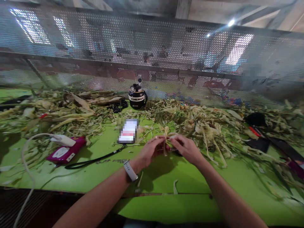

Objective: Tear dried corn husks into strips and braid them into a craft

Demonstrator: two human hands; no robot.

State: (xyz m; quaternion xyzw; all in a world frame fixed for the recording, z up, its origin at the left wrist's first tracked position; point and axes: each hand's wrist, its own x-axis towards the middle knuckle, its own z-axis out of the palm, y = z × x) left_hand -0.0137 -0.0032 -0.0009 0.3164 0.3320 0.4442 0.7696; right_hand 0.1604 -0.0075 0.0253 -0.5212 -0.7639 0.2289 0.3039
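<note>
Close together over the green table (190, 177), my two hands work on a small bundle of pale, dry husk strips (166, 130) standing up between the fingertips. My left hand (150, 152), with a light watch band at the wrist, has its fingers closed around the bundle from the left. On the right side, my right hand (186, 146) pinches at the same strips. Something small and pinkish shows under the fingers, too little of it to name. A loose heap of husk strips (210, 129) lies just beyond my right hand.
A phone (128, 131) with a black strap lies left of my hands. Farther left is a magenta power strip (67, 150) with a white plug and cable. A black bottle (137, 96) stands behind, among husk piles, before a perforated metal screen (154, 41).
</note>
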